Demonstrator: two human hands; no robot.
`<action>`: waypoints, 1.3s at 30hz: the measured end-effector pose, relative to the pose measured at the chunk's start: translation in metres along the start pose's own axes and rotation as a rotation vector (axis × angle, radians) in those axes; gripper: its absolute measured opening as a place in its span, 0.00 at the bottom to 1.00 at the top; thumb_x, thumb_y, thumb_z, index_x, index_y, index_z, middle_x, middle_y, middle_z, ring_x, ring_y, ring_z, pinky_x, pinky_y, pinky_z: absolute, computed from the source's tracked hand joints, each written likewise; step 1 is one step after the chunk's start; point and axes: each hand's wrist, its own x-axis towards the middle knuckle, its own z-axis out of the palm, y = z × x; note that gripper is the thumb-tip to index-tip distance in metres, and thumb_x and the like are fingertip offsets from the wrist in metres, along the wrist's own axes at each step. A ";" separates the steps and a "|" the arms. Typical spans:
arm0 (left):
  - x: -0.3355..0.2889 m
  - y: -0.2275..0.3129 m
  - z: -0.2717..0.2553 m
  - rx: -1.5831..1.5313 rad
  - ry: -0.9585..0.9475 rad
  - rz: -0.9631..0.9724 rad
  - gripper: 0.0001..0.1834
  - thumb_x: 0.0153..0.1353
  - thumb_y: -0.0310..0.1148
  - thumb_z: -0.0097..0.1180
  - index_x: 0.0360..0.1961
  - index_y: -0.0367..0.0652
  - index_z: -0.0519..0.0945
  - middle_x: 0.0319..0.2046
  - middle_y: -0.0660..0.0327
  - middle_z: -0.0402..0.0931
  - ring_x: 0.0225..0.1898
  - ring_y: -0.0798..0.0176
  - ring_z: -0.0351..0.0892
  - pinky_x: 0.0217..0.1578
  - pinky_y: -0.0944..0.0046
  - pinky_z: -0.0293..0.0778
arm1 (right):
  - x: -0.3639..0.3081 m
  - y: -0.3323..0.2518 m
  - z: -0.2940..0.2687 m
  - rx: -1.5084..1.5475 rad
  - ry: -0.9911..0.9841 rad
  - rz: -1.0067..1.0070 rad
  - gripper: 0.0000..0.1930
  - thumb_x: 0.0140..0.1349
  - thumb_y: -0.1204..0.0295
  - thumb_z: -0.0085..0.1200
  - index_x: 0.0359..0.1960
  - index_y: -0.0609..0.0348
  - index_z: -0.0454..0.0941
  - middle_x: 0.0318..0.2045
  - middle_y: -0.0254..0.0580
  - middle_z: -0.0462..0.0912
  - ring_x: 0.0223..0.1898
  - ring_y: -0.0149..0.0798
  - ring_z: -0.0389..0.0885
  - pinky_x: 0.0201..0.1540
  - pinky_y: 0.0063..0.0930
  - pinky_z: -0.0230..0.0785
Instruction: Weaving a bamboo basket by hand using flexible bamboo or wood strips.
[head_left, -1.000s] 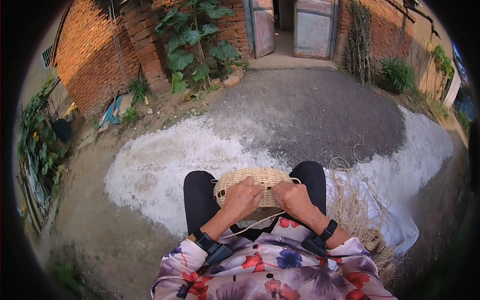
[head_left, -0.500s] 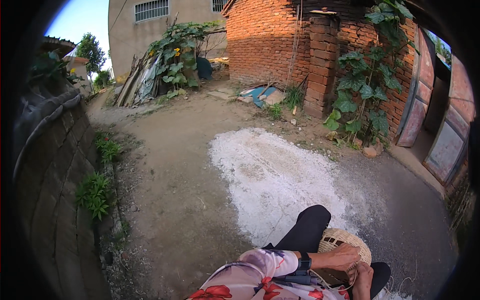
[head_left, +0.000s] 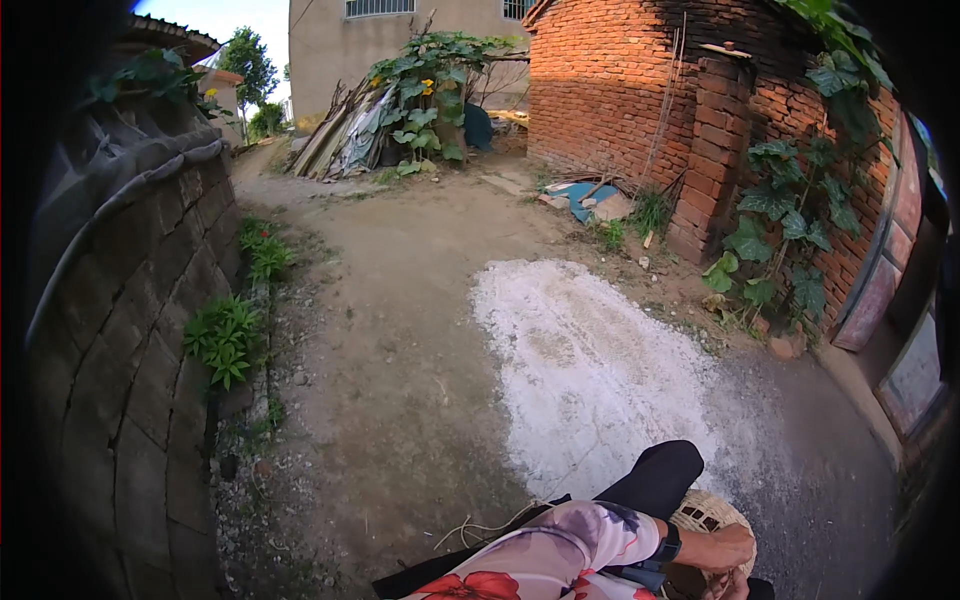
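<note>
**Half-woven basket held at the lower right edge of the frame**

A round, pale straw-coloured woven basket (head_left: 712, 512) sits in the lower right corner of the frame, resting against the person's black-trousered knee (head_left: 655, 478). The left hand (head_left: 728, 548) lies over its near rim, below a floral sleeve (head_left: 560, 550) and a dark wristband (head_left: 668, 546); its fingers look curled down onto the weave, though what they pinch cannot be told (the frame edge cuts them off). Only a sliver of the right hand (head_left: 738, 585) shows at the very bottom, touching the left one, and its fingers cannot be made out.

The basket looks light and springy rather than stiff: thin strands, open weave, loose fibres (head_left: 485, 527) trailing onto the dirt to the lower left of the knee. It should flex under pressure and unravel if pulled by a free strand, so the finished rim seems the safest place to grip, with both palms around it.

A white powdery patch (head_left: 590, 370) covers the ground at centre, a red brick wall (head_left: 620, 90) fills the upper right, and a dark block wall (head_left: 130, 330) runs down the left.
</note>
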 end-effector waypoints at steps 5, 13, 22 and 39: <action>0.017 0.007 -0.017 0.092 -0.135 0.043 0.10 0.38 0.36 0.63 0.20 0.40 0.85 0.19 0.53 0.79 0.25 0.49 0.81 0.23 0.52 0.71 | 0.024 0.014 -0.022 0.081 -0.005 0.002 0.07 0.65 0.64 0.56 0.34 0.52 0.74 0.26 0.33 0.77 0.24 0.31 0.73 0.26 0.23 0.67; 0.046 0.014 -0.023 0.256 -0.229 0.379 0.11 0.39 0.40 0.65 0.22 0.45 0.87 0.21 0.57 0.83 0.28 0.53 0.85 0.25 0.55 0.75 | 0.020 0.019 -0.032 0.082 -0.053 -0.068 0.08 0.65 0.64 0.56 0.37 0.55 0.75 0.30 0.36 0.79 0.28 0.32 0.75 0.32 0.25 0.70; 0.009 -0.001 -0.052 -0.099 -0.070 0.054 0.10 0.36 0.31 0.59 0.17 0.33 0.81 0.17 0.44 0.76 0.23 0.39 0.80 0.21 0.47 0.73 | 0.049 0.040 -0.063 -0.890 0.477 -1.156 0.12 0.62 0.77 0.49 0.47 0.67 0.74 0.35 0.44 0.80 0.34 0.32 0.78 0.38 0.26 0.72; 0.022 0.020 -0.240 -1.037 -0.127 -0.619 0.06 0.60 0.27 0.57 0.38 0.41 0.77 0.28 0.67 0.77 0.26 0.77 0.72 0.28 0.74 0.68 | 0.036 -0.041 0.025 -0.701 -0.368 -0.827 0.27 0.60 0.71 0.57 0.61 0.59 0.66 0.48 0.48 0.80 0.53 0.41 0.79 0.58 0.34 0.67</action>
